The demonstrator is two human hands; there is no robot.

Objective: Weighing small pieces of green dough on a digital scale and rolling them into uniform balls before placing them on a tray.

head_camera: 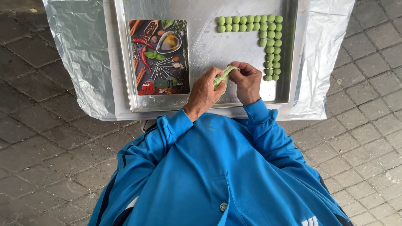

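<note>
My left hand (204,91) grips a lump of green dough (222,78) over the near part of a metal tray (213,50). My right hand (247,80) pinches the upper end of the same dough, pulling at it. Both hands are close together. Several small green dough balls (270,42) lie in two rows along the tray's far edge and down its right side. I wear a blue jacket with its sleeves reaching the wrists.
A flat kitchen scale (159,56) with a printed picture of spices and vegetables lies on the tray's left half. The tray rests on a small table covered with silvery foil (79,46). Grey paving stones (42,146) surround the table.
</note>
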